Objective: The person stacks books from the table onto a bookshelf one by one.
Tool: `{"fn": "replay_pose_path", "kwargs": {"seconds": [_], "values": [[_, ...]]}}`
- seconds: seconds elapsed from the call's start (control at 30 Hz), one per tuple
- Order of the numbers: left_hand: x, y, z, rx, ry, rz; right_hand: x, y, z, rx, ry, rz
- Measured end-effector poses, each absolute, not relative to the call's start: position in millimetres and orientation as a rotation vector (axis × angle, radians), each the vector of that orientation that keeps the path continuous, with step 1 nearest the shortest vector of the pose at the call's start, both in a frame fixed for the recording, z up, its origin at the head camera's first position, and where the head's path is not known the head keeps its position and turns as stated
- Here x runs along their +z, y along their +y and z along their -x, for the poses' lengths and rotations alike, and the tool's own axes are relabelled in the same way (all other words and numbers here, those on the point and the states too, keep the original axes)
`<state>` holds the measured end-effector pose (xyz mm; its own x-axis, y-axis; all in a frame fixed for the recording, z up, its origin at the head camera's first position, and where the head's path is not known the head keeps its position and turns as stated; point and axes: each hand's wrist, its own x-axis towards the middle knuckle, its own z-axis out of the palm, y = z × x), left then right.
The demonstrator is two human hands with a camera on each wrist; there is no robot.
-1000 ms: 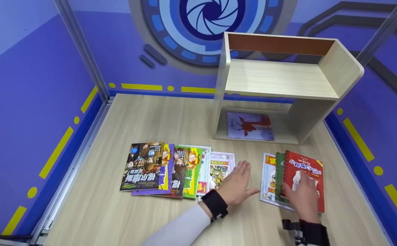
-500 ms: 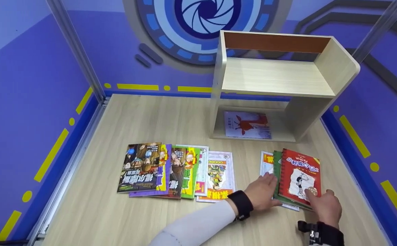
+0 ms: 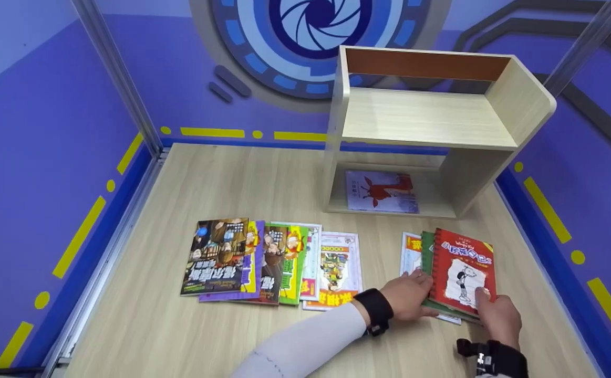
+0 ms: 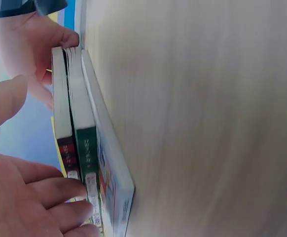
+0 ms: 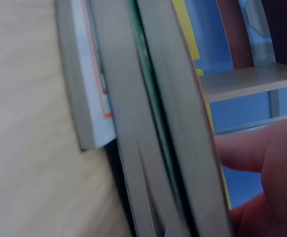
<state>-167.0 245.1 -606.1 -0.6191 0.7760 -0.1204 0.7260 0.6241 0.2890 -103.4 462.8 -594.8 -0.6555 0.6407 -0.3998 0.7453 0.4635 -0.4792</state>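
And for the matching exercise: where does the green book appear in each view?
Head: the green book, lower right, mostly beneath the red book.
Left wrist: left of centre, green spine showing.
Right wrist: its page edges run down the middle.
Shared landmark: the right hand, in all three.

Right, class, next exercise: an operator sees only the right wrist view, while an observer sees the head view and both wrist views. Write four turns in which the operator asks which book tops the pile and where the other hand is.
Operator: I get the page edges of the stacked books, but no front cover. Which one lies on top?
Observer: The red book; the head view shows it uppermost.
Operator: I also see part of the right hand. Where is the other?
Observer: The left hand is at the spine side of the pile; in the left wrist view its fingers lie at the spines.
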Motion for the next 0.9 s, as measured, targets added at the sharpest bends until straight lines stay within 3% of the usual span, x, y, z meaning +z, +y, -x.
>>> {"fn": "replay_pose_path", "kwargs": {"seconds": [0.37, 0.6, 0.9], "values": [[-599, 236, 179, 0.584, 2.478, -1.134, -597, 460, 97, -1.027, 2.835, -1.122], [-581, 190, 199, 0.892, 2.484, -0.942, -587, 444, 93, -1.265, 2.706, -1.108], [-553, 123, 237, 0.974, 2.692, -0.709, -562, 399, 91, -1.451, 2.574, -0.622]]}}
